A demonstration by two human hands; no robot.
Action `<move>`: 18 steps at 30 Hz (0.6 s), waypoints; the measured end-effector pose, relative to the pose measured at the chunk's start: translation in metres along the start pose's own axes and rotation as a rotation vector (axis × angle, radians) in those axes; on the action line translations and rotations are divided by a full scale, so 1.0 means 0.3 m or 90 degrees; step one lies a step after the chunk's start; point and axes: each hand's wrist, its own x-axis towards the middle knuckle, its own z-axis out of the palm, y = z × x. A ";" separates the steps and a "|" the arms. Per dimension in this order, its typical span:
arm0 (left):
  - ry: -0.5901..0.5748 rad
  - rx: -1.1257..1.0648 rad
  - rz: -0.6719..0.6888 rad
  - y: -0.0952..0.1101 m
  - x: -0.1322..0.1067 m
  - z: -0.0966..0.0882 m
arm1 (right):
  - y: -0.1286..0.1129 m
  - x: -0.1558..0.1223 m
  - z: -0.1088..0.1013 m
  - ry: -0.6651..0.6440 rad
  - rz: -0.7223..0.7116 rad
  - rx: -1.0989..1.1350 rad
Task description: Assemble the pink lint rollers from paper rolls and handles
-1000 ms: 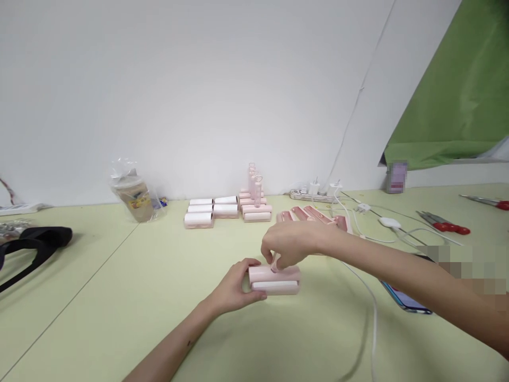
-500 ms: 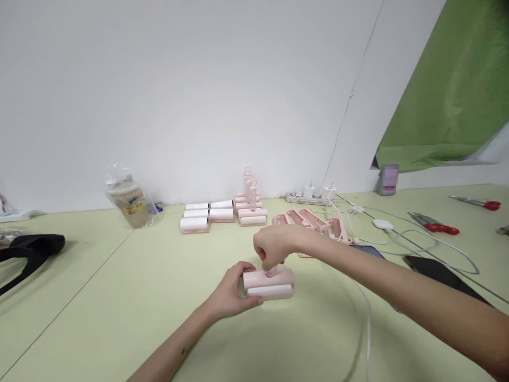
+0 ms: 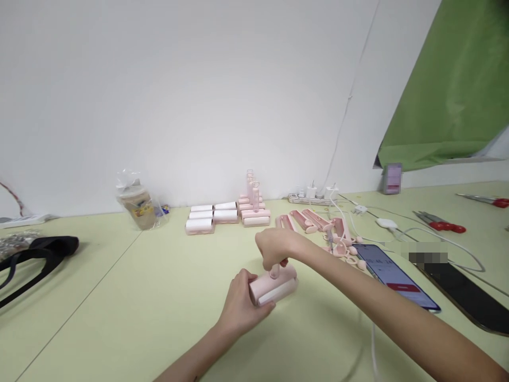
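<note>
We are bracing the pale-pink plastic cylindrical roller [image 3: 273, 284] over the yellow-green tabletop [image 3: 119, 318], our left hand [image 3: 239, 303] gripping its end and our right hand [image 3: 275, 246] closing around its translucent pink handle [image 3: 274, 273], apparently seating it, which is calling for steady, straight pressure next.

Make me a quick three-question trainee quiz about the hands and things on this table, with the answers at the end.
1. Which hand wraps around the end of the pink roller?
2. True or false: the bagged cup is left of the white rolls.
3. Fill in: the metal tools at right have handles coloured ___.

Key: 1. Left hand. 2. True. 3. Red.
</note>
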 end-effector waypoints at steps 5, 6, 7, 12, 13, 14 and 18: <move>0.052 0.051 -0.043 0.031 -0.027 0.028 | 0.028 -0.025 0.037 0.058 0.048 0.047; 0.058 0.060 -0.049 0.039 -0.037 0.037 | 0.026 -0.027 0.042 0.060 0.054 0.051; 0.061 0.065 -0.054 0.046 -0.049 0.047 | 0.020 -0.027 0.045 0.060 0.060 0.053; 0.055 0.040 -0.064 0.069 -0.107 0.071 | -0.023 -0.020 0.044 0.036 0.085 0.062; 0.052 0.037 -0.064 0.070 -0.112 0.068 | -0.030 -0.023 0.041 0.031 0.086 0.067; 0.048 0.036 -0.065 0.070 -0.114 0.064 | -0.033 -0.029 0.036 0.026 0.087 0.075; 0.024 0.041 -0.064 0.060 -0.095 0.025 | 0.010 -0.102 0.000 0.067 0.072 0.108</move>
